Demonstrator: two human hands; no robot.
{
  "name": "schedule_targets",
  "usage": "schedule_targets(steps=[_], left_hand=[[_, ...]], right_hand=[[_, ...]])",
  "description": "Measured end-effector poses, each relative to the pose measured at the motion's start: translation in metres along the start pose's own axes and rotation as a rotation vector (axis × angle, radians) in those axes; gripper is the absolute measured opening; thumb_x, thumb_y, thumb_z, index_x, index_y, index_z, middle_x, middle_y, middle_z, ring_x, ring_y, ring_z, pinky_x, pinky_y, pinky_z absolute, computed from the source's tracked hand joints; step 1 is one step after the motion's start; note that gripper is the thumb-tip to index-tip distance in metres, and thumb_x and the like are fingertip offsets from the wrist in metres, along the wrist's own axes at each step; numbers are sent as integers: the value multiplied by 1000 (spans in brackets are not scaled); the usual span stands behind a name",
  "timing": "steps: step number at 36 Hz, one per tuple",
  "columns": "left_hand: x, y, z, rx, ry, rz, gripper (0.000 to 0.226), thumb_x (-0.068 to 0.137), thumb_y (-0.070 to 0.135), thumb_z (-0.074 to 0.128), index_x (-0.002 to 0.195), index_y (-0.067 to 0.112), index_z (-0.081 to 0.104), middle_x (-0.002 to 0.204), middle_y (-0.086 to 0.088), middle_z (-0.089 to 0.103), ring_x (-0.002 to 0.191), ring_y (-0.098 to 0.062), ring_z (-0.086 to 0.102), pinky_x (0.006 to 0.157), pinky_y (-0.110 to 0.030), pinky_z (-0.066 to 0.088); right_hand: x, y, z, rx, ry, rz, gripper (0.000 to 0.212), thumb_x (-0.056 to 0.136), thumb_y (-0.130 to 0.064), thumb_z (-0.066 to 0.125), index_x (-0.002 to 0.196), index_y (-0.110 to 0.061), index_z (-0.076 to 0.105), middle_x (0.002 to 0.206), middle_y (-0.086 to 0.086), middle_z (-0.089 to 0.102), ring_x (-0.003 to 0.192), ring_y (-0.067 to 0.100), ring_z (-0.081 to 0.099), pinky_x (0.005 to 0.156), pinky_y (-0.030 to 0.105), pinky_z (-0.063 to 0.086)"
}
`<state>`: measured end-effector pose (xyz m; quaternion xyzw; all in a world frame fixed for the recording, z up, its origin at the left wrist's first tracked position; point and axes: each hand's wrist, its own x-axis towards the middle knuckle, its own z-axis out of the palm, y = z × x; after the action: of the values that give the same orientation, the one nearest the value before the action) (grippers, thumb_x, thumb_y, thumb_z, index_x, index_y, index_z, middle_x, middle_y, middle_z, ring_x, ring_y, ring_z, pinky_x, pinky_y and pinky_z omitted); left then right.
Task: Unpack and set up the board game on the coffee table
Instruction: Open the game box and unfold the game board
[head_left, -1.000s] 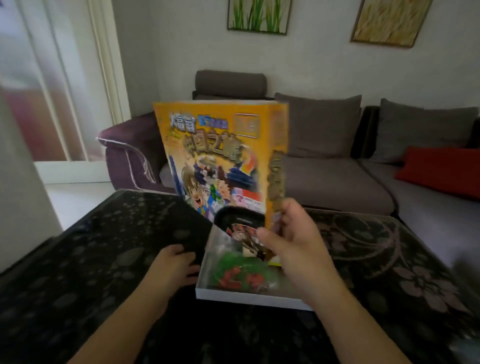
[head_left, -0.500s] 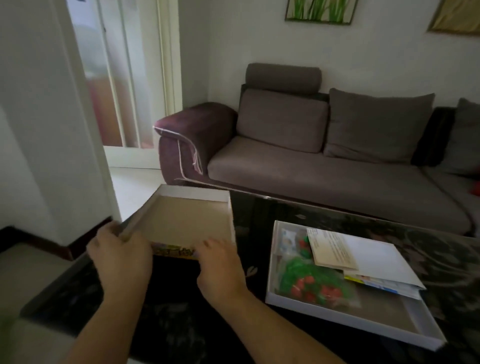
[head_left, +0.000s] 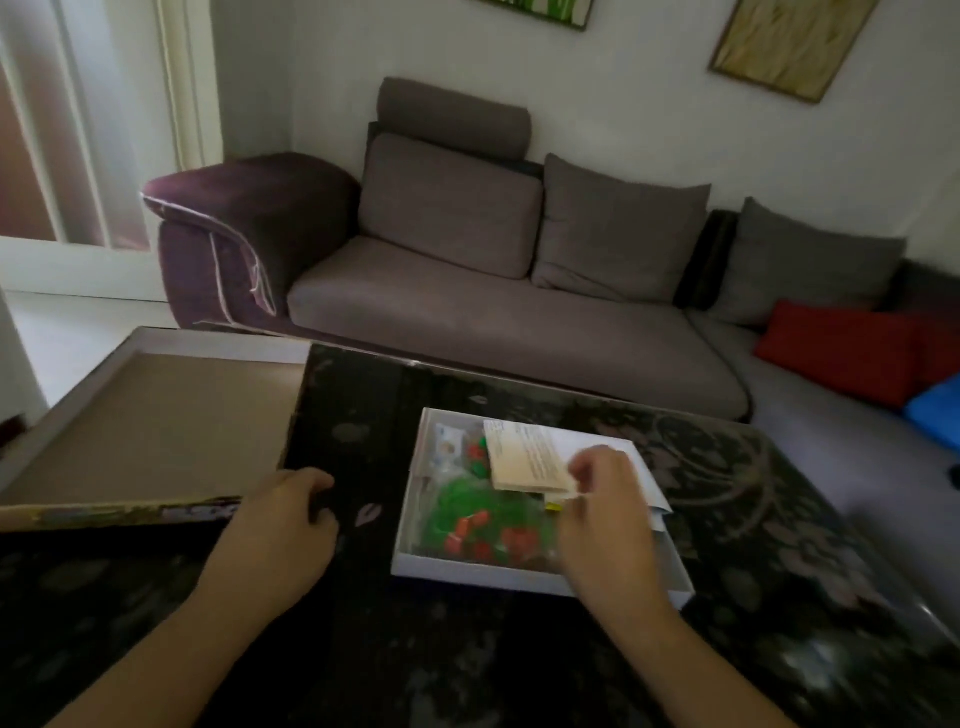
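The open white box base (head_left: 467, 569) lies on the dark coffee table (head_left: 519, 665). It holds a clear bag of green and red pieces (head_left: 467, 525), a folded instruction sheet (head_left: 524, 460) and white papers beneath it. My right hand (head_left: 605, 525) reaches into the box and pinches the near edge of the folded sheet. The box lid (head_left: 150, 431) lies upside down at the table's left end, brown inside up. My left hand (head_left: 280, 525) rests on the table by the lid's near right corner, fingers loosely curled, holding nothing.
A grey and purple sofa (head_left: 493, 322) runs along the far side and right, with a red cushion (head_left: 841, 353) and a blue thing (head_left: 935, 410). The table's right half shows a floral pattern. A glass door (head_left: 62, 156) stands at the left.
The lid came off the box and was laid upside down at the left. Both hands left it; my right hand moved into the box and took hold of the folded sheet.
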<state>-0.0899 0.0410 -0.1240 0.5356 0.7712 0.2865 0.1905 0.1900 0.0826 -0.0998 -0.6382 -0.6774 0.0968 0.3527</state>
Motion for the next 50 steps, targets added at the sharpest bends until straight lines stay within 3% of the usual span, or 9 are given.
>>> schedule_targets(steps=[3,9,23,27,33,38,42,46,50], left_hand=[[-4,21,23,46,-42,6,18,100,24,63,115,17,67,116,-4,68,99,-18,67,86,-32,57],[-11,58,61,30,-215,-152,29,101,15,52,75,7,61,74,-12,68,64,-25,68,59,-37,58],[-37,156,136,-149,-447,-54,15,100,22,64,112,15,68,74,-4,78,61,-15,76,61,-29,60],[-52,195,163,-254,-499,33,61,90,27,77,139,31,40,83,-7,77,65,-18,77,58,-30,61],[-68,234,206,-283,-517,147,69,79,59,77,133,38,38,100,2,73,77,-12,75,71,-34,65],[-81,252,230,-310,-504,233,75,79,71,70,140,39,39,104,7,74,79,-6,75,69,-26,62],[-88,262,245,-327,-573,248,56,86,44,75,129,44,40,91,8,77,76,-3,74,71,-30,64],[-91,273,254,-339,-689,285,31,82,29,71,104,44,55,90,14,77,83,-2,73,84,-38,63],[-77,278,260,-325,-602,280,20,90,22,69,97,39,65,89,9,77,80,-5,73,80,-36,63]], right_hand=[[4,67,-44,-167,84,253,26,91,-5,67,101,-20,48,111,2,51,96,20,54,77,32,48],[0,134,-56,-252,-339,550,23,105,-16,50,125,-6,56,127,13,60,102,27,66,84,39,60],[17,222,-119,-26,21,720,34,96,-6,61,129,-2,56,128,18,59,110,33,63,74,31,54],[12,229,-132,79,64,664,44,96,-14,64,137,-9,50,135,14,52,104,24,59,75,29,53],[2,227,-140,163,-41,541,16,98,-8,54,108,-19,59,99,-1,67,80,13,65,46,13,41],[1,228,-139,165,-103,502,17,98,-10,54,102,-22,65,99,1,67,77,16,66,47,13,42],[2,235,-138,239,-51,569,17,91,-16,63,99,-31,60,110,0,65,90,11,64,65,16,49],[0,239,-136,151,-13,634,58,90,-31,66,144,-22,47,138,8,50,121,26,56,97,35,49],[-4,230,-144,32,-127,586,98,84,-41,69,163,-39,11,142,7,36,119,28,59,97,40,53]])
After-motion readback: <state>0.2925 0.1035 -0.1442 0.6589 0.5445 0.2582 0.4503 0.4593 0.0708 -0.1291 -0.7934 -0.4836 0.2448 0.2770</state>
